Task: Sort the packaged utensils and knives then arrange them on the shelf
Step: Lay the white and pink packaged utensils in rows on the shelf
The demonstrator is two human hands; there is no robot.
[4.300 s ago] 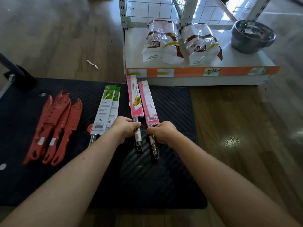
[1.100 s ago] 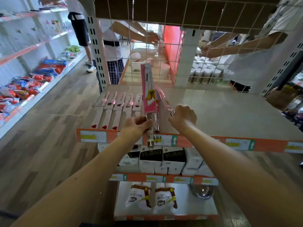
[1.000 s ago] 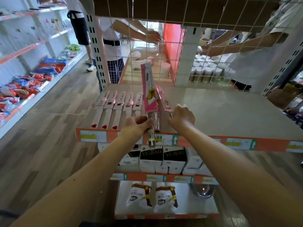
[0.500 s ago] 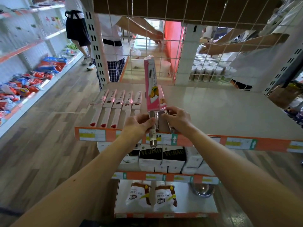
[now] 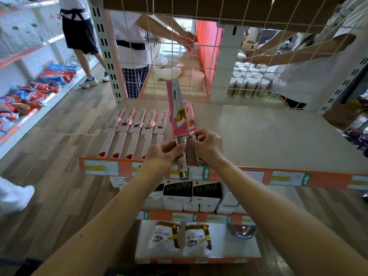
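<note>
Knife packs lie in a row on the left part of the top shelf, running front to back. Just right of them, over the shelf's front edge, the left hand holds the left utensil pack. The right hand holds the right utensil pack just beside it, partly behind. A wire grid stands behind the shelf. Boxes sit on the shelf below, with bags on the bottom shelf and a bowl right of them.

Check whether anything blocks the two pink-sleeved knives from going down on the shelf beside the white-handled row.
Nothing visible does. Left hand and right hand hold the pink-sleeved knives above the front edge of the shelf; the surface beneath and right of them is bare. The white-handled row lies close on their left.
</note>
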